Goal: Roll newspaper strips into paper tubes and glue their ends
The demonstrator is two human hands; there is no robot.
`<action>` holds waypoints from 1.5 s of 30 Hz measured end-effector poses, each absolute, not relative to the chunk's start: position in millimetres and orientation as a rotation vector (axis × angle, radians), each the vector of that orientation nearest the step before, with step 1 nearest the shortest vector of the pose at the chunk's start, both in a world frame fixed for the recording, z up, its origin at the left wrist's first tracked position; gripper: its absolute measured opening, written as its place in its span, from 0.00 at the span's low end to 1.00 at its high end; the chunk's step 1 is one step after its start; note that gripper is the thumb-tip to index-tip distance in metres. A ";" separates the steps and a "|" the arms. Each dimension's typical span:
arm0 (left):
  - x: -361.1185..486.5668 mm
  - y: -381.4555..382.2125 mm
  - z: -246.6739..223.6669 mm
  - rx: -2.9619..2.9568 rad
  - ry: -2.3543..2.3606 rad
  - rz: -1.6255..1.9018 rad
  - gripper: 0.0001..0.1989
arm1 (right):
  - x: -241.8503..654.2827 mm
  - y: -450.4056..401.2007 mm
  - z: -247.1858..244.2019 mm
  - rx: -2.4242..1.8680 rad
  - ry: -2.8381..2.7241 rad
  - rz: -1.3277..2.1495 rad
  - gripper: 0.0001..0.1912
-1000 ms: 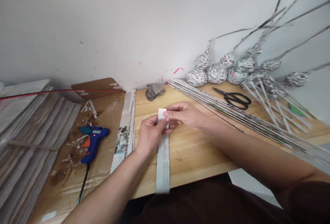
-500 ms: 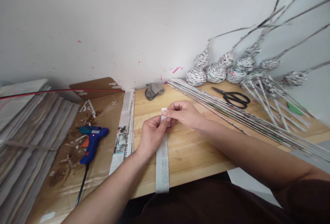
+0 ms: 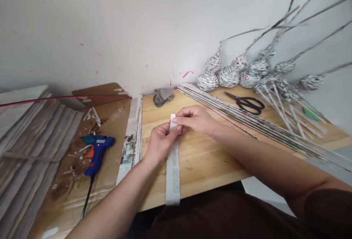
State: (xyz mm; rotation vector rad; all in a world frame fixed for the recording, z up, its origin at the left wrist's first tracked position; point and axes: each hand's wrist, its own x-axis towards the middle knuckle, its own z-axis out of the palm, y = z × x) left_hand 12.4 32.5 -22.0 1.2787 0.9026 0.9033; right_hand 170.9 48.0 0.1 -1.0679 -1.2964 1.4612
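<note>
A long strip of newspaper [image 3: 173, 180] runs from the table's front edge up to both hands. My left hand [image 3: 161, 140] is closed on its far end from the left, thumb on top. From the right, my right hand [image 3: 194, 119] pinches the same end, thumb close to the left thumb. A pale tip of the paper sticks up beyond the thumbs. The fingers hide how the paper is folded beneath them. To the left lies a stack of newspaper strips [image 3: 134, 121].
A blue glue gun [image 3: 96, 154] lies on stained cardboard [image 3: 110, 121], near bundled paper [image 3: 30, 151]. A grey cloth [image 3: 162, 96] sits at the back. Rolled paper sticks [image 3: 228, 114], black scissors [image 3: 247, 104] and woven paper gourds [image 3: 207, 81] occupy the right side.
The view has shifted slightly. Both hands stay on the strip's end, and its tip looks a little narrower and more pointed than before.
</note>
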 end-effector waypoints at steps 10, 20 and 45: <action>10.8 33.9 -24.4 1.313 0.897 0.856 0.15 | 166.9 43.9 1.2 -1.126 -1.198 1.515 0.15; 13.6 32.3 -24.0 1.286 0.881 0.861 0.12 | 162.2 40.5 2.0 -1.158 -1.195 1.499 0.17; 15.5 31.8 -19.6 1.065 0.911 0.848 0.14 | 168.8 44.6 -1.0 -1.151 -1.402 1.315 0.13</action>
